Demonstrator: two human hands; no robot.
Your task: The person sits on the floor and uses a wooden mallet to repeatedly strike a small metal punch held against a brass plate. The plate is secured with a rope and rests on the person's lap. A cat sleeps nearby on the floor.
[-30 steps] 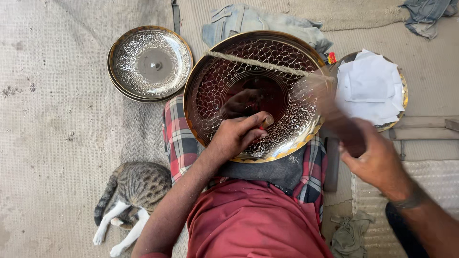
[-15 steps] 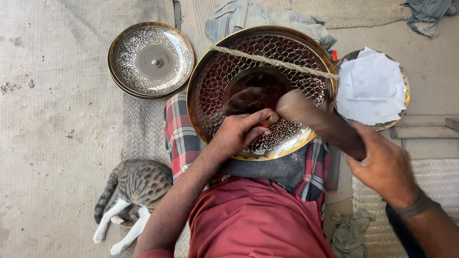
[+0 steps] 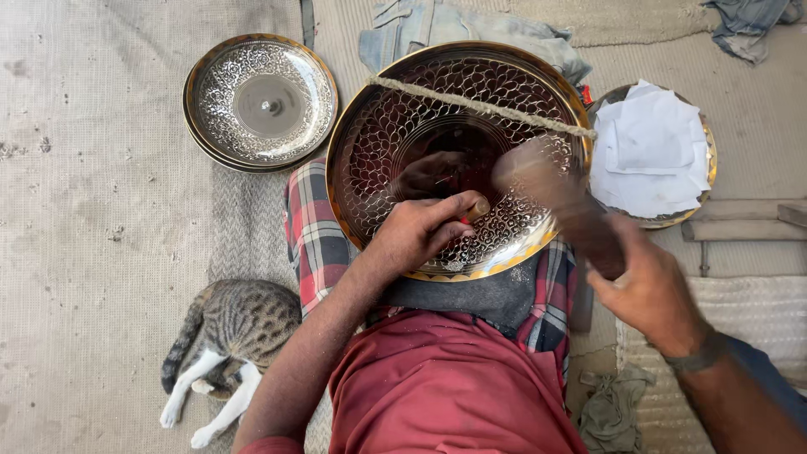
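A large engraved metal plate with a gold rim rests on my lap, with a rope stretched across its upper part. My left hand lies on the plate's lower middle, pinching a small metal punch against the surface. My right hand grips the handle of a wooden mallet, blurred, its head just right of the punch.
A second engraved plate lies on the mat at upper left. A dish holding white paper sits at right. A tabby cat lies by my left elbow. Cloths lie beyond the plate, and a wooden plank at right.
The mallet in my right hand has swung down from a raised position over the plate to the punch. My left hand has stayed on the plate.
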